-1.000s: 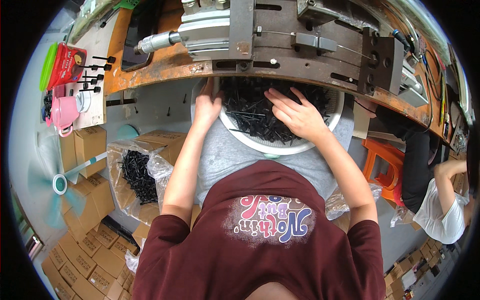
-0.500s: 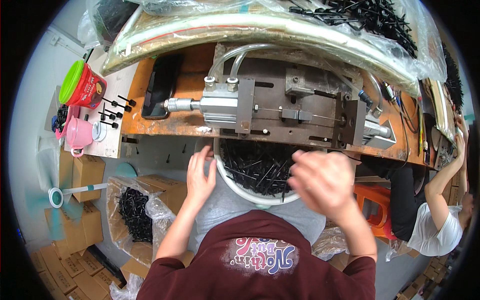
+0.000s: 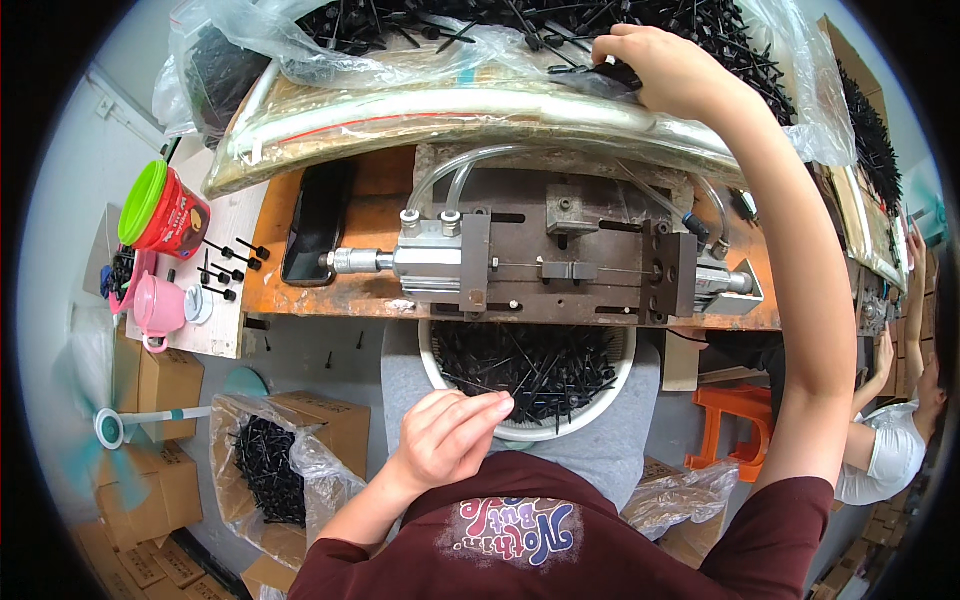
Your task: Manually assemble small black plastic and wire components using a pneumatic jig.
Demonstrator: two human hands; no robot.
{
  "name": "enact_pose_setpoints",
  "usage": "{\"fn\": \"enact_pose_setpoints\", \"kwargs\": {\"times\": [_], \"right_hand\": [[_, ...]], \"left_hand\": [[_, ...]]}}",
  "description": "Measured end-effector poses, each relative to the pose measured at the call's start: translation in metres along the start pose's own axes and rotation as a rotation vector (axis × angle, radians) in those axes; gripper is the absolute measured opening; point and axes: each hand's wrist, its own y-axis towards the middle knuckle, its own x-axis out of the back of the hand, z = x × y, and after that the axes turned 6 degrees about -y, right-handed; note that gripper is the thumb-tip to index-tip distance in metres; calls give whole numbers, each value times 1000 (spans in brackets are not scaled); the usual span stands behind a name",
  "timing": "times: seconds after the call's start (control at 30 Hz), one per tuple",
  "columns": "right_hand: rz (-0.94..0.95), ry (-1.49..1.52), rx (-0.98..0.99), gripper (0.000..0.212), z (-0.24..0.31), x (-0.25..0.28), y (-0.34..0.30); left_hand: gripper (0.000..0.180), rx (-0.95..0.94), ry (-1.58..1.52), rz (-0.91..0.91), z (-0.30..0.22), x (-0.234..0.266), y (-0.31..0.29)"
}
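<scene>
Up at the far side, my right hand point(image 3: 665, 75) reaches into a heap of black stemmed parts point(image 3: 690, 20), its fingers curled round some of them. How many it grips is hidden. My left hand point(image 3: 450, 435) is closed in a pinch over the near rim of a white basket point(image 3: 628, 372). Whatever thin thing may be between its fingertips is too small to make out. The basket sits at my lap and holds many similar black parts point(image 3: 530, 370). Between the basket and the heap stands a metal bench fixture point(image 3: 570, 270) with a cylinder at each end.
A padded, plastic-covered edge point(image 3: 480, 110) runs before the heap. On the left lie a black phone-like slab point(image 3: 315, 235), a red tub point(image 3: 175, 220), a pink cup point(image 3: 158, 305) and loose parts. A fan point(image 3: 108, 428) and a box of parts point(image 3: 268, 470) stand below. A co-worker point(image 3: 885, 450) sits at right.
My right hand has gone from above the basket up to the far heap and closed on parts there. My left hand has moved right and nearer to me, from open to pinched.
</scene>
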Motion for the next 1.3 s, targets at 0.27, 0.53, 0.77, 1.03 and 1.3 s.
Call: {"fn": "enact_pose_setpoints", "kwargs": {"times": [0.27,0.53,0.77,1.03,1.3], "right_hand": [[-151,225,21,41,-15,-5,9],[-354,788,-339,20,-23,40,0],[-566,1198,-464,19,-19,35,-13],[-670,658,65,31,88,27,-93],[-585,1004,-214,31,113,5,-150]], "left_hand": [[45,-79,-19,-5,-3,10,26],[42,-91,-121,-48,-2,22,82],[37,-56,-68,-206,5,16,127],[47,459,-918,-322,12,20,172],[43,275,-716,-172,-6,31,136]]}}
